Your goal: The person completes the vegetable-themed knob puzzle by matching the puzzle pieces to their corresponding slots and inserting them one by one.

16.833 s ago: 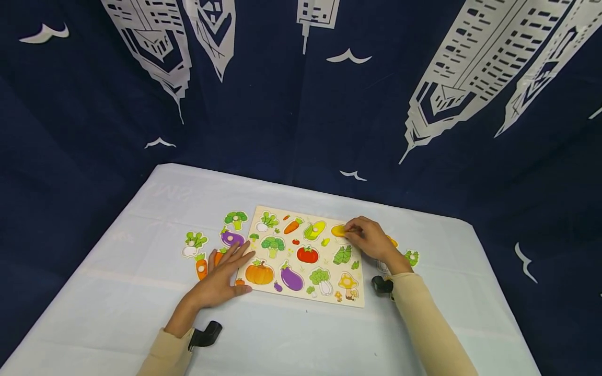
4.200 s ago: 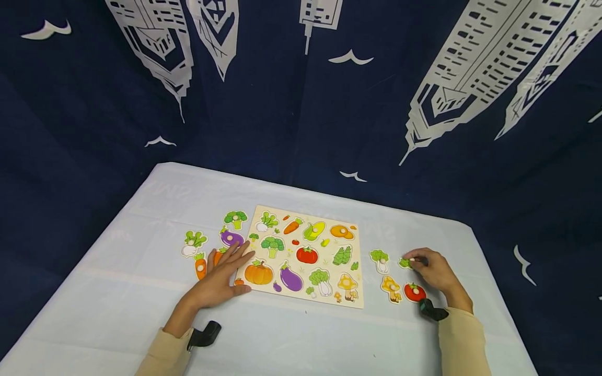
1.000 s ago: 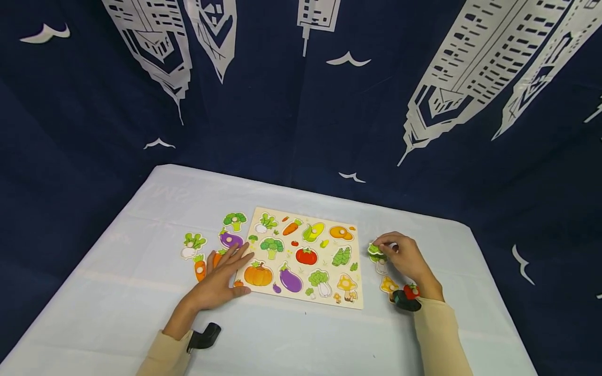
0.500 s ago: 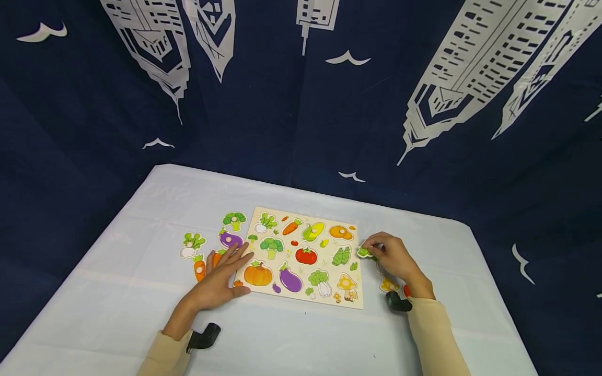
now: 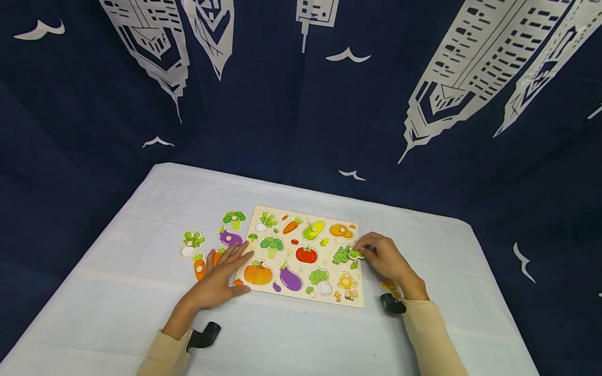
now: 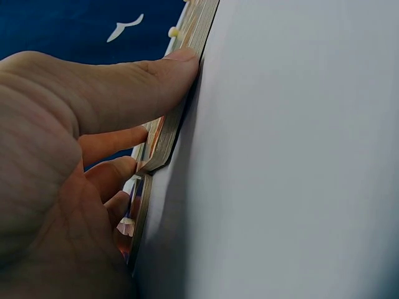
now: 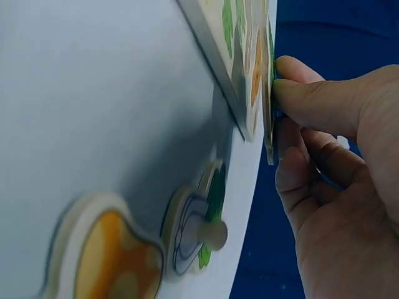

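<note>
A wooden vegetable puzzle board (image 5: 293,295) lies flat on the table. My left hand (image 5: 213,282) rests at its left edge with fingers spread; in the left wrist view, the thumb (image 6: 149,87) touches the board's side. My right hand (image 5: 385,258) pinches a green vegetable puzzle piece (image 5: 356,254) above the board's right edge, beside the printed green leafy shape (image 5: 340,255). Seen from the right wrist, thumb and fingers hold this piece (image 7: 269,93) on edge, apart from the board. Yellow corn (image 5: 313,231) and orange potato-like (image 5: 340,231) pieces with knobs sit in the board.
Left of the board lie broccoli (image 5: 234,219), eggplant (image 5: 229,238), turnip (image 5: 192,244) and carrot (image 5: 199,267) pieces, plus an orange one (image 5: 217,257) partly under the left hand. Right of it, a mushroom piece (image 5: 390,286) and a leafy white-stemmed piece (image 7: 190,230) lie near the right wrist.
My right hand picked up the green piece at the far right and carried it left to the board's edge. Earlier, it placed the orange potato-like piece. My left hand has stayed put.
</note>
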Available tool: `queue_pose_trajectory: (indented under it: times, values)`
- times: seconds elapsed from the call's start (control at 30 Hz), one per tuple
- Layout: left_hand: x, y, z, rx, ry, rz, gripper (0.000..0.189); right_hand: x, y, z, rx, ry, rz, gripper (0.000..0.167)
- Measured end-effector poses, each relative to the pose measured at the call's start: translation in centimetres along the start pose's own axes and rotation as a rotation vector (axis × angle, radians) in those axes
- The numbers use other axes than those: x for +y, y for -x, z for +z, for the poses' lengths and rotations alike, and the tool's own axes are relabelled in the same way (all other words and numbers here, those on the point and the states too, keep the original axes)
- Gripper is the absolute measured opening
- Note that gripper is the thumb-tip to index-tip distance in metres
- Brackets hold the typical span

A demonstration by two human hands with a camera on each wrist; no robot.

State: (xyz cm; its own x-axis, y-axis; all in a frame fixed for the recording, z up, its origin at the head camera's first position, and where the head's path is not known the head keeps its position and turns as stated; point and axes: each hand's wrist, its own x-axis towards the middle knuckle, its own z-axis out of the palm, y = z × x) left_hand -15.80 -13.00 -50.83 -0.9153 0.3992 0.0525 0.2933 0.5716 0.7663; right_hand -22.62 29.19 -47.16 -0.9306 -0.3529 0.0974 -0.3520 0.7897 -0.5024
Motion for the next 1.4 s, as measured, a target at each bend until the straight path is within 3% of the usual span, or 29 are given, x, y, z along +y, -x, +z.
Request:
queue_pose_trajectory:
  times: [0.73,1.4]
  values:
    - [0.3,0.1,-0.2,-0.002,-0.005,-0.003,0.077,-1.9,-0.9,1.6,-0.065,-0.038,-0.063,0.017]
    - [0.1,0.0,-0.1,0.001,0.01,0.004,0.078,-2.3,-1.0,2.6,-0.063,-0.019,-0.12,0.017]
